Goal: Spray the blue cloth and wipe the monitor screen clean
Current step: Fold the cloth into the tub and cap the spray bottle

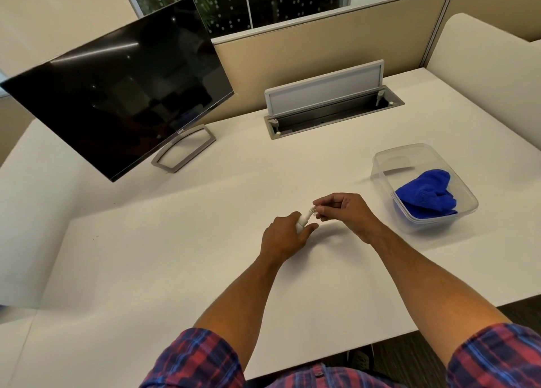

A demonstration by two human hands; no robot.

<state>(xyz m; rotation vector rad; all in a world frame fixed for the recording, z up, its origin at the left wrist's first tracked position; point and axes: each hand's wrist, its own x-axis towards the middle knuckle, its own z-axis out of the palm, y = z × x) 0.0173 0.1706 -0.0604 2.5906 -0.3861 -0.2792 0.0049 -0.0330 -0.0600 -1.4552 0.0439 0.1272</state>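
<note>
A small white spray bottle [302, 221] is held over the middle of the white desk, with my left hand [285, 236] wrapped around its body. My right hand [345, 212] pinches the bottle's clear cap [312, 211] at the nozzle end. The blue cloth [427, 195] lies crumpled inside a clear plastic container [389, 158] at the right of the desk, apart from both hands. The black monitor [117, 95] stands switched off at the back left, its screen tilted toward me.
An open cable tray with a raised grey lid [325, 90] is set into the desk behind my hands. Beige partition panels [322, 45] close off the back and right. The desk's front edge [409, 333] runs just before my plaid sleeves.
</note>
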